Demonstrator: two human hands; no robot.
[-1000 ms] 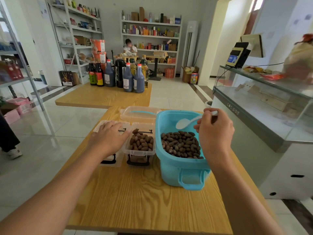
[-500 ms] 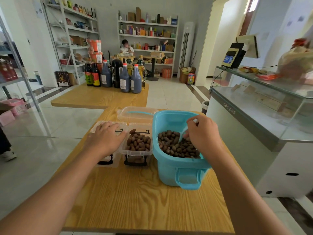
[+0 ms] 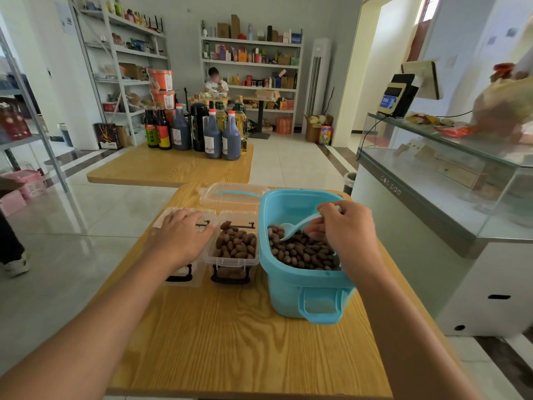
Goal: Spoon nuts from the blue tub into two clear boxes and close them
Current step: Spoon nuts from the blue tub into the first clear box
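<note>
Shop table [image 3: 230, 342], frame centre: right hand [image 3: 346, 235] clutching spoon [image 3: 291, 228], now lifted from deep dig in tub [image 3: 302, 284]; nuts [image 3: 302, 252] next; left hand [image 3: 178, 238] flat on box [image 3: 184, 272].

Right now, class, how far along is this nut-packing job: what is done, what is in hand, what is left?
Done: the open clear box beside the blue tub looks heaped with nuts. In hand: the right hand holds the spoon, its bowl down at the tub's nuts; the left hand rests flat on the second box, contents hidden. Left: closing the filled box, and possibly filling the second.
</note>
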